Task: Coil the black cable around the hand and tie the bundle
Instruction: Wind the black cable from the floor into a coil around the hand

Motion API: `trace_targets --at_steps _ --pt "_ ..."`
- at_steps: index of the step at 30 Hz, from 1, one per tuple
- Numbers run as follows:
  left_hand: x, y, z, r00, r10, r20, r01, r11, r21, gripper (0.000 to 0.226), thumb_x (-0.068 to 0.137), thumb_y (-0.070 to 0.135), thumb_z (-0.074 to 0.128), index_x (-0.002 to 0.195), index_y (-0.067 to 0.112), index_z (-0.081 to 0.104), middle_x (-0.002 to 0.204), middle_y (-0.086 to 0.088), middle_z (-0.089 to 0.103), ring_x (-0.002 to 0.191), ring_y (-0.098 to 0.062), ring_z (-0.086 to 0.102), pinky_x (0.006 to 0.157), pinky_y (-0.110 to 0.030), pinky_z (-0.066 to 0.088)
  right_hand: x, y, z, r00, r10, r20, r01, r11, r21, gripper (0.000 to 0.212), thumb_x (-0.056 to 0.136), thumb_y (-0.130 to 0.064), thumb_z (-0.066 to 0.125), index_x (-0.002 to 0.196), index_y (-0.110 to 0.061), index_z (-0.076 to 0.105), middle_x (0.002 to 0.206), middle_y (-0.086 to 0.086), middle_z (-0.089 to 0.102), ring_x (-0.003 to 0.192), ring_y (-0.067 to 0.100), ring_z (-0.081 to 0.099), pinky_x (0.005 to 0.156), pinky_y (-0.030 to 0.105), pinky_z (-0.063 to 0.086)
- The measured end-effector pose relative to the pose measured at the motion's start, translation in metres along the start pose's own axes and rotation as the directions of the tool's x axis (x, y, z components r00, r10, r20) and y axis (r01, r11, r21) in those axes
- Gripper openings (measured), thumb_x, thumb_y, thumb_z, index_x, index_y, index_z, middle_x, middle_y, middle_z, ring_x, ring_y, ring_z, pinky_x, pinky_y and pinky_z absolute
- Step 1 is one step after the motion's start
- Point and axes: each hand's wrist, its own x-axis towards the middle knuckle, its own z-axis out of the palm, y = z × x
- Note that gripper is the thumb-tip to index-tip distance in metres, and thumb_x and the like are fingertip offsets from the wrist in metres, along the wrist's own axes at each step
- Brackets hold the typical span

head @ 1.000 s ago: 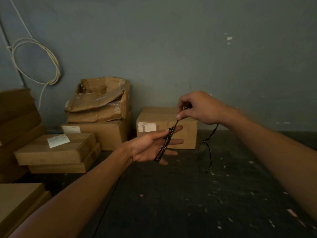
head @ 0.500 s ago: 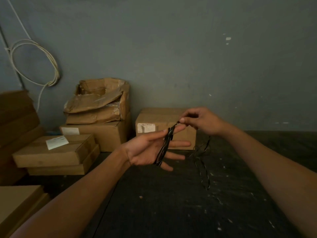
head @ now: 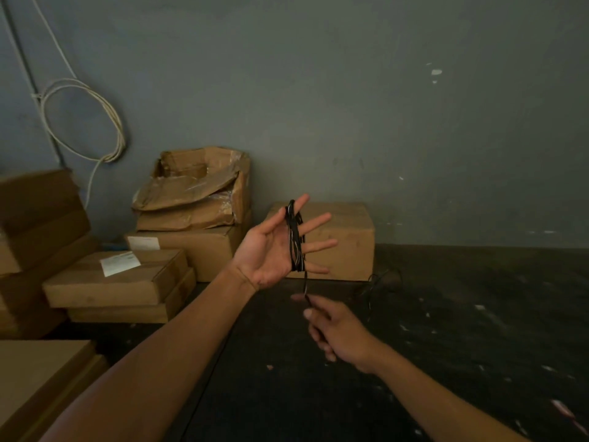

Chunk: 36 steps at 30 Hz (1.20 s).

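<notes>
Dim grey wall (head: 350, 106), dark floor (head: 414, 362), cardboard box (head: 344, 240) behind.
Left hand (head: 271, 250) splayed within black cable (head: 294, 240) coils; right hand (head: 331, 327) pinching strand below. Best kept taut, loops side by side.

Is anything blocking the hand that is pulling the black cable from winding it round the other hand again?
Nothing visible does. The right hand pinches the black cable just below the open left hand, with only air between them. The cardboard box sits behind, on the floor.
</notes>
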Motion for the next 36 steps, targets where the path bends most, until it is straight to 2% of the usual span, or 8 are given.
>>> trace_targets --at_steps 7,10,12,16,22,26,30,36 --pt "0.006 -0.009 -0.019 0.957 0.113 -0.267 -0.125 0.992 -0.026 0.044 0.102 0.043 0.034 0.145 0.038 0.042 0.15 -0.012 0.046 0.131 -0.051 0.044 0.097 -0.082 0.025 -0.003 -0.021 0.021 0.987 -0.157 -0.042 0.11 0.834 -0.541 0.041 0.102 -0.031 0.041 0.142 -0.032 0.037 0.084 -0.012 0.053 0.067 0.0 0.053 0.057 0.016 0.037" --pt "0.003 -0.013 -0.025 0.951 0.095 -0.293 -0.088 0.995 0.036 0.045 0.102 0.045 0.031 0.147 0.04 0.038 0.152 -0.009 0.043 0.125 -0.047 0.05 0.09 -0.077 0.035 -0.006 -0.035 0.014 0.973 -0.226 -0.041 0.151 0.763 -0.629 0.032 0.1 -0.031 0.044 0.131 -0.03 0.048 0.1 -0.003 0.061 0.078 0.003 0.056 0.063 0.02 0.042" --pt "0.002 -0.017 -0.028 0.948 0.082 -0.307 -0.059 0.995 0.084 0.044 0.102 0.045 0.031 0.145 0.042 0.039 0.151 -0.007 0.044 0.121 -0.044 0.052 0.088 -0.073 0.038 -0.006 -0.045 0.006 0.973 -0.23 -0.03 0.157 0.747 -0.646 0.02 0.099 -0.031 0.048 0.117 -0.029 0.057 0.093 -0.006 0.061 0.075 0.003 0.056 0.06 0.021 0.041" --pt "0.004 -0.025 -0.034 0.936 0.063 -0.347 -0.004 0.986 0.169 0.042 0.101 0.047 0.032 0.142 0.046 0.041 0.149 0.002 0.046 0.134 -0.042 0.04 0.107 -0.071 0.016 -0.01 -0.066 -0.01 0.983 -0.185 0.014 0.144 0.708 -0.691 0.011 0.095 -0.032 0.055 0.103 -0.03 0.063 0.082 -0.014 0.061 0.068 -0.002 0.059 0.058 0.02 0.045" --pt "0.005 -0.039 -0.031 0.965 -0.047 -0.257 0.122 0.951 0.283 0.042 0.099 0.047 0.04 0.14 0.044 0.048 0.153 0.006 0.043 0.142 -0.037 0.034 0.116 -0.064 0.015 -0.007 -0.109 -0.047 0.981 -0.195 -0.002 0.112 0.569 -0.814 0.014 0.09 -0.027 0.064 0.078 -0.034 0.059 0.078 -0.008 0.066 0.064 0.003 0.061 0.056 0.023 0.049" --pt "0.003 -0.043 -0.022 0.965 -0.186 -0.185 0.242 0.9 0.361 0.045 0.097 0.05 0.044 0.139 0.036 0.053 0.152 -0.001 0.044 0.135 -0.029 0.04 0.114 -0.06 0.02 0.0 -0.133 -0.068 0.981 -0.194 -0.001 0.088 0.45 -0.889 0.018 0.08 -0.028 0.075 0.07 -0.028 0.06 0.092 -0.003 0.07 0.076 0.013 0.061 0.071 0.039 0.056" --pt "-0.003 -0.045 -0.015 0.938 -0.295 -0.184 0.347 0.827 0.442 0.036 0.095 0.049 0.045 0.128 0.045 0.058 0.146 0.012 0.05 0.139 -0.029 0.034 0.11 -0.065 0.015 0.004 -0.15 -0.085 0.97 -0.242 0.023 0.103 0.325 -0.94 0.02 0.077 -0.038 0.077 0.071 -0.028 0.061 0.073 -0.011 0.06 0.067 0.006 0.054 0.051 0.025 0.035" --pt "-0.011 -0.043 -0.006 0.911 -0.406 -0.069 0.387 0.785 0.484 0.042 0.097 0.051 0.04 0.138 0.051 0.047 0.157 0.009 0.036 0.145 -0.031 0.027 0.112 -0.066 0.009 0.01 -0.155 -0.103 0.95 -0.306 0.064 0.168 0.325 -0.931 0.016 0.083 -0.038 0.071 0.08 -0.03 0.058 0.068 -0.014 0.053 0.066 0.001 0.047 0.052 0.027 0.029"
